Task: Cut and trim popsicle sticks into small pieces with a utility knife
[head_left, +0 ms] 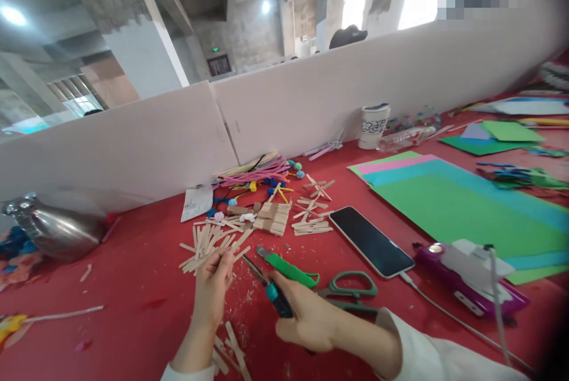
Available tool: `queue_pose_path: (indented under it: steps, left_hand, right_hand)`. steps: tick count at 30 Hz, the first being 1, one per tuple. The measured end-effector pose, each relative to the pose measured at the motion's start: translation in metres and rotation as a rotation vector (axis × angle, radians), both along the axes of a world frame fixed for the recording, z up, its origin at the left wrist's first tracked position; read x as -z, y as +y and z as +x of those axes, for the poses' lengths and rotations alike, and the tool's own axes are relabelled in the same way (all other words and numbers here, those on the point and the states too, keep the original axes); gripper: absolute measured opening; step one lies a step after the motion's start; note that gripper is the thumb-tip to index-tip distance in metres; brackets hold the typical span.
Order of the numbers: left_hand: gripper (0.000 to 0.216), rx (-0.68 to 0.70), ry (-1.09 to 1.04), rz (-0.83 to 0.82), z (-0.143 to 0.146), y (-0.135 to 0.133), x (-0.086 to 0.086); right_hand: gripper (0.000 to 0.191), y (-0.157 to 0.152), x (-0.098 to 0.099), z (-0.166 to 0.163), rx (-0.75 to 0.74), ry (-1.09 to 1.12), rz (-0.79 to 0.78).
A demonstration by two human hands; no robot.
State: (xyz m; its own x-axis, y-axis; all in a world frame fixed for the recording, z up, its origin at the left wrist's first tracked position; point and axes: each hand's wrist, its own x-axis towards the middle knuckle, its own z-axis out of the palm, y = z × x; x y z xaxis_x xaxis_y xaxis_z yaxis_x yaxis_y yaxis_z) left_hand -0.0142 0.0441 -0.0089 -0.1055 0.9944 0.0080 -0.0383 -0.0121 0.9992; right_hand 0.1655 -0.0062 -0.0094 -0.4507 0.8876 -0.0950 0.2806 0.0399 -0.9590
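Note:
My left hand (216, 283) is closed in a pinch at the edge of a pile of wooden craft sticks (207, 245), with a craft stick (242, 252) poking out past its fingertips. Wrapped in my right hand (306, 313) is a pair of pliers (276, 297) with teal-and-black handles; the metal jaws point at that stick's end. Just beyond the right hand lies a green utility knife (288, 268). Green-handled scissors (353, 292) rest beside the right wrist, partly hidden by it. More loose sticks (235, 342) lie between my forearms, among small wood chips.
A phone (372, 242) with a cable lies right of centre, near a purple power strip (471, 280). Coloured paper sheets (435, 191) cover the right side. A paper cup (374, 126) and pipe cleaners (258, 172) stand by the white partition (284, 114). A metal jug (62, 227) is at left.

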Motion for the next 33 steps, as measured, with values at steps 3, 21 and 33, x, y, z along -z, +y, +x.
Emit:
queue_pose_path:
  steps: [3, 21, 33]
  left_hand:
    - [0.042, -0.013, 0.012, -0.023, -0.001, -0.003, 0.005]
    - [0.049, 0.094, 0.035, -0.082, -0.001, -0.010, 0.009]
    - [0.048, 0.016, 0.065, -0.042, -0.004, -0.010, 0.008]
  right_hand:
    - [0.031, 0.001, 0.001, -0.002, -0.001, -0.111, 0.030]
    - [0.034, 0.004, 0.014, -0.003, -0.069, -0.034, 0.024]
    - [0.036, 0.005, 0.014, 0.001, -0.073, -0.011, 0.022]
